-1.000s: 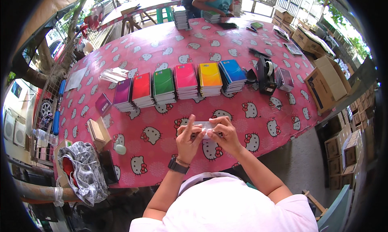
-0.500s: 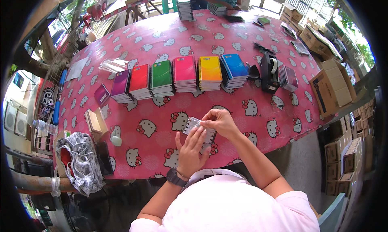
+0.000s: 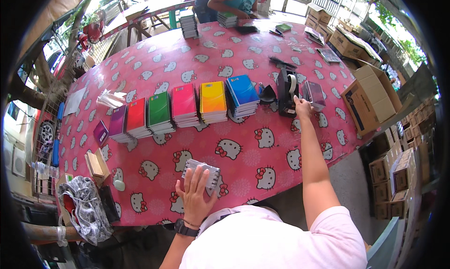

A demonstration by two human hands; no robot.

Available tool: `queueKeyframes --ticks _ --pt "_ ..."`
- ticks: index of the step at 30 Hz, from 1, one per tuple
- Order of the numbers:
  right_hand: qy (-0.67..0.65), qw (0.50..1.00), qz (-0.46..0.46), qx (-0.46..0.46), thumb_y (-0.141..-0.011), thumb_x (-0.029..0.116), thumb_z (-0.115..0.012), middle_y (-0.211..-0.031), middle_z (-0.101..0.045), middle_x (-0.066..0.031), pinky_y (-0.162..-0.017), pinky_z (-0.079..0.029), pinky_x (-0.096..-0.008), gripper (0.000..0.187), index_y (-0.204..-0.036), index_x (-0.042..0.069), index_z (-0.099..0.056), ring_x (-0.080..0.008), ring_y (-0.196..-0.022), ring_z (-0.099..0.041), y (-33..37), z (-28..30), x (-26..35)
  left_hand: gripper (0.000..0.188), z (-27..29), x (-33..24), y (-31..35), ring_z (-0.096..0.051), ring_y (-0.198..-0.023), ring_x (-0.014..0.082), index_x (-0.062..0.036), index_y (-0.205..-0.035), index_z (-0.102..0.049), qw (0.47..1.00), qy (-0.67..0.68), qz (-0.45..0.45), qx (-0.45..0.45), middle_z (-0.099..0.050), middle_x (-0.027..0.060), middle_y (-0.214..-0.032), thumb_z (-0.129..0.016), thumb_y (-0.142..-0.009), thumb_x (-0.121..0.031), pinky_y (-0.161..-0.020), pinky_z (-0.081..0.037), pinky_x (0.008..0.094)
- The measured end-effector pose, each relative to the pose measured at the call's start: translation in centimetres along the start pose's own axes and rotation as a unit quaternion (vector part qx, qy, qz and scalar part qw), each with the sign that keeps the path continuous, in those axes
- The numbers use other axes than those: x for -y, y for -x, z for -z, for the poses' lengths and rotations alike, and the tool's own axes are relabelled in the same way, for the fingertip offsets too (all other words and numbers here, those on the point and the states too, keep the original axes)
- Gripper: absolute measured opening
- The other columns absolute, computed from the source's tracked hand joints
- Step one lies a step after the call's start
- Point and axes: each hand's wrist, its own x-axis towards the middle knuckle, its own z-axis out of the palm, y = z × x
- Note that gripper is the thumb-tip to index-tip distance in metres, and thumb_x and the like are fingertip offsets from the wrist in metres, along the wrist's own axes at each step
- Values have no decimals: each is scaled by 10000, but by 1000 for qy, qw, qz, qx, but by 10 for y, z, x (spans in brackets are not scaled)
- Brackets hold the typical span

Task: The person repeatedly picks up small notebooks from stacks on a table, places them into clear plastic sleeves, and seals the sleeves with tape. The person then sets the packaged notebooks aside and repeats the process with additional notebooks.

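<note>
My left hand (image 3: pixel 196 189) lies flat on a small spiral notebook (image 3: pixel 213 174) near the table's front edge, fingers stretched out over its pale, shiny cover. Black spiral binding shows along the notebook's right side. With my right arm stretched forward and right, my right hand (image 3: pixel 303 107) is at the near end of a black tape dispenser (image 3: pixel 285 93). Its fingers are closed in a pinch beside the light tape roll (image 3: pixel 292 83); the tape's end is too small to make out. Beside that hand stands a stack of dark-covered notebooks (image 3: pixel 314 95).
Notebook stacks in purple, red, green, pink, yellow and blue (image 3: pixel 243 91) form a row across the pink table (image 3: pixel 243 147). Clear plastic pieces (image 3: pixel 111 99) lie at the left. An open carton (image 3: pixel 370 98) stands at the right edge. Another person (image 3: pixel 234 2) is at the far side.
My right hand has left the small notebook and reached forward and right to the tape dispenser. My left hand stays on the notebook. The whole view has shifted.
</note>
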Motion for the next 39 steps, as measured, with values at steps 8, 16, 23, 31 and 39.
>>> queueKeyframes --ticks 8,16,23,31,39 --pt "-252 953 157 -66 -841 239 -654 -716 -611 -48 -575 -450 -286 209 -830 31 -639 -173 -612 -563 54 -7 -33 711 0 4 1 -271 -1346 241 -242 -1316 -456 1000 0 31 -1 -385 2 -1413 -717 -654 -243 -1046 -137 533" --pt "-354 690 20 631 -836 190 -654 -730 -578 26 -524 -398 -204 154 -928 68 -630 -62 -613 -518 182 -14 85 718 -2 8 7 -203 -1379 263 -277 -1332 -451 999 13 37 9 -327 20 -1458 -725 -669 -289 -1040 -119 566" --pt "174 579 600 525 -732 389 -698 -686 -630 -115 -583 -482 -336 362 -785 32 -663 -217 -657 -626 268 23 199 751 5 6 2 -167 -1382 311 -258 -1329 -461 999 0 27 21 -245 109 -1489 -744 -637 -322 -1024 -155 569" --pt "191 571 518 607 -699 434 -698 -700 -655 -143 -618 -500 -375 424 -792 22 -669 -268 -669 -642 262 0 189 768 30 4 -18 -188 -1352 330 -340 -1327 -450 998 -10 -25 57 -160 104 -1509 -748 -622 -398 -1017 -87 625" --pt "124 542 561 613 -710 463 -723 -707 -634 -112 -594 -466 -345 475 -832 11 -641 -221 -654 -603 257 4 190 723 11 19 -22 -222 -1316 359 -382 -1307 -452 991 -75 -62 91 -293 79 -1386 -725 -641 -449 -980 -5 712"
